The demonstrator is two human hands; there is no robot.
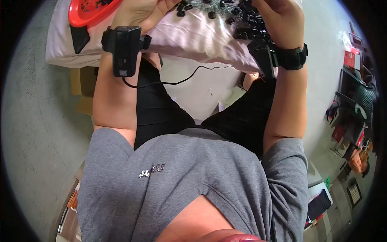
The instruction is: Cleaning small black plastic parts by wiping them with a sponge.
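My left hand rests over the pale cloth-covered table, its fingers cut off by the top edge. Beside its fingertips lie a few small black plastic pieces. At the right, my right hand is bent over a heap of the same glossy black pieces. Its thumb points up toward the top edge, where the fingertips leave the picture. Between the hands spreads a pile of thin silvery metal bits. Whatever either hand holds is out of sight.
A red plastic basin with small dark bits stands at the table's left corner, a flat black object next to it. From the black device on my left wrist, a cable hangs across my lap. Beneath the table is a cardboard box.
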